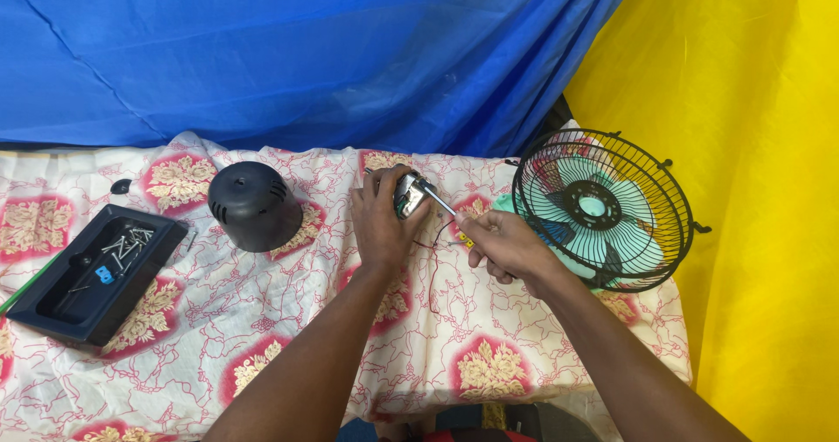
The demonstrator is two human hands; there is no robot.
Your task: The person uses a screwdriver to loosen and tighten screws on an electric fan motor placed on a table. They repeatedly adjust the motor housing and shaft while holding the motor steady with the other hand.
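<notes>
My left hand [381, 217] grips a small metal fan motor [411, 194] at the middle of the table, holding it upright off the cloth. My right hand [504, 245] holds a thin screwdriver [440, 203] whose tip reaches the motor from the right. Thin red and dark wires [434, 250] trail from the motor down over the cloth between my hands. A black domed motor cover [254, 205] lies to the left of my left hand.
A black wire fan guard with pale green blades [603, 208] stands at the table's right end. A black tray [96, 272] with several screws sits at the left. The floral cloth [262, 337] covers the table; blue and yellow sheets hang behind.
</notes>
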